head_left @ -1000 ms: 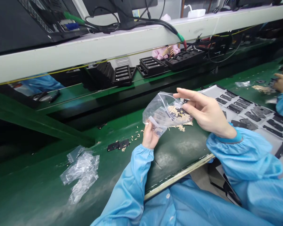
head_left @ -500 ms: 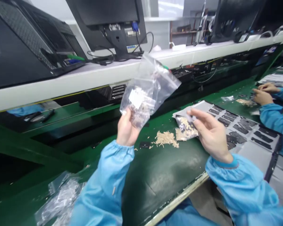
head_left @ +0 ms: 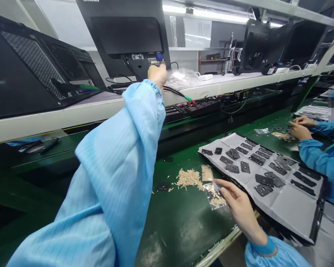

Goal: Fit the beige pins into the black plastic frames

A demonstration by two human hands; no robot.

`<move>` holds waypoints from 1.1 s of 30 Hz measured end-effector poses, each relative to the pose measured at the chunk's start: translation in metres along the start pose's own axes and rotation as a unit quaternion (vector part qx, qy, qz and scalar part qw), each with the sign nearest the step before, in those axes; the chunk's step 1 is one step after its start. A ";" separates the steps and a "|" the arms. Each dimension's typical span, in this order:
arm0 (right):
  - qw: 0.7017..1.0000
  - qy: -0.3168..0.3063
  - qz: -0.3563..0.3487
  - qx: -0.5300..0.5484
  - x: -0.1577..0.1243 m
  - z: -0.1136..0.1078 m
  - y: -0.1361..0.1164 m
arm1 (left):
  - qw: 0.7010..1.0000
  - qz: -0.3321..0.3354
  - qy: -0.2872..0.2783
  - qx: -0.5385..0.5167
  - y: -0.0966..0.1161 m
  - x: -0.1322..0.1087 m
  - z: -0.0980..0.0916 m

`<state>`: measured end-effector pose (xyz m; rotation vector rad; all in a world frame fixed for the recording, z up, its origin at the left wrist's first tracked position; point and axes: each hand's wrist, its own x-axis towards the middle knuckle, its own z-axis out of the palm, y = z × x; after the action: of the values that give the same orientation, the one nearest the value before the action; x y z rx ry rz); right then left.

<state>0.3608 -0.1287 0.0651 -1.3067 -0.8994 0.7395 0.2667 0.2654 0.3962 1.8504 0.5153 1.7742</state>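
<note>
Nearest to us, the person's left sleeve (head_left: 119, 163), pale blue and finely striped, fills the lower left and runs up and away from the camera. The right hand (head_left: 241, 207) comes in low from a blue cuff (head_left: 264, 248), its thumb and fingers closed in a pinch on a small clear bag (head_left: 215, 196) holding tan bits, just above the green bench (head_left: 180, 237). Just beyond lies a second small clear bag (head_left: 207, 173), also filled with tan bits, beside a loose pile of tan bits (head_left: 187, 178) on the bench. A black plate (head_left: 163, 187) lies left of the pile. To the right, a grey sheet (head_left: 292, 209) carries rows of black plates (head_left: 263, 180). The left hand (head_left: 157, 75) is raised high at the white shelf (head_left: 44, 124), its fingers hidden, so we cannot tell whether it is open or closed. A large clear bag (head_left: 182, 78) lies on the shelf just beside it, below a monitor (head_left: 128, 33). A computer case (head_left: 30, 63) stands on the shelf to the left. Farther right, a co-worker's hands (head_left: 300, 129) work over the bench, near another tan pile (head_left: 282, 136).
</note>
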 end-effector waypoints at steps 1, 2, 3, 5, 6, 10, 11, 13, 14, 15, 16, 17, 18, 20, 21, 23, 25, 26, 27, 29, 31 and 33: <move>1.000 -0.008 0.011 0.001 -0.001 0.000 0.005 | 0.998 -0.040 0.000 0.047 -0.002 0.000 -0.006; 1.000 -0.017 0.024 0.001 -0.002 0.001 0.010 | 0.995 -0.066 0.010 0.072 0.000 -0.006 -0.013; 0.999 -0.025 0.037 0.001 -0.002 0.004 0.013 | 0.994 -0.076 0.019 0.082 0.005 -0.018 -0.022; 0.998 -0.035 0.056 0.013 -0.002 0.011 0.018 | 0.998 0.014 0.010 0.064 0.024 -0.066 -0.040; 0.997 -0.036 0.062 0.028 -0.002 0.017 0.019 | 0.996 0.051 -0.048 0.047 0.034 -0.100 -0.050; 0.988 -0.064 0.095 0.106 0.006 0.053 0.021 | 0.963 -0.057 -0.264 0.001 0.059 -0.264 -0.085; 0.985 -0.074 0.107 0.113 0.009 0.063 0.022 | 0.954 -0.131 -0.269 -0.007 0.057 -0.303 -0.094; 0.982 -0.082 0.111 0.127 0.014 0.085 0.026 | 0.928 -0.285 -0.239 -0.037 0.045 -0.371 -0.111; 0.982 -0.086 0.108 0.128 0.015 0.095 0.028 | 0.914 -0.348 -0.202 -0.055 0.037 -0.399 -0.119; 0.982 -0.089 0.105 0.127 0.015 0.105 0.031 | 0.900 -0.395 -0.168 -0.069 0.029 -0.422 -0.127; 0.983 -0.092 0.103 0.123 0.015 0.114 0.033 | 0.887 -0.428 -0.151 -0.088 0.022 -0.440 -0.134; 0.983 -0.097 0.103 0.116 0.015 0.122 0.035 | 0.874 -0.453 -0.139 -0.106 0.017 -0.454 -0.141; 0.984 -0.100 0.104 0.108 0.014 0.129 0.037 | 0.866 -0.472 -0.125 -0.112 0.013 -0.463 -0.147; 0.984 -0.109 0.109 0.089 0.013 0.142 0.040 | 0.855 -0.500 -0.084 -0.103 0.011 -0.472 -0.159; 0.983 -0.118 0.114 0.081 0.013 0.147 0.041 | 0.853 -0.511 -0.057 -0.089 0.011 -0.474 -0.166; 0.975 -0.154 0.137 0.076 0.015 0.156 0.043 | 0.846 -0.529 -0.003 -0.064 0.011 -0.475 -0.181; 0.956 -0.210 0.181 0.095 0.021 0.164 0.044 | 0.841 -0.537 0.038 -0.048 0.009 -0.474 -0.199; 0.943 -0.240 0.205 0.107 0.025 0.168 0.044 | 0.840 -0.538 0.056 -0.039 0.007 -0.474 -0.208; 0.928 -0.270 0.228 0.117 0.030 0.172 0.045 | 0.841 -0.535 0.071 -0.031 0.004 -0.474 -0.217; 0.902 -0.321 0.261 0.120 0.039 0.181 0.048 | 0.848 -0.521 0.094 -0.013 -0.004 -0.474 -0.232; 0.889 -0.351 0.272 0.108 0.046 0.191 0.051 | 0.856 -0.505 0.106 0.011 -0.014 -0.475 -0.243; 0.892 -0.351 0.269 0.088 0.048 0.200 0.056 | 0.860 -0.497 0.109 0.034 -0.025 -0.476 -0.249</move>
<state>0.2100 0.0160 0.0228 -1.1328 -0.9980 1.7692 -0.0121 0.0254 0.0034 1.0378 1.3359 1.2108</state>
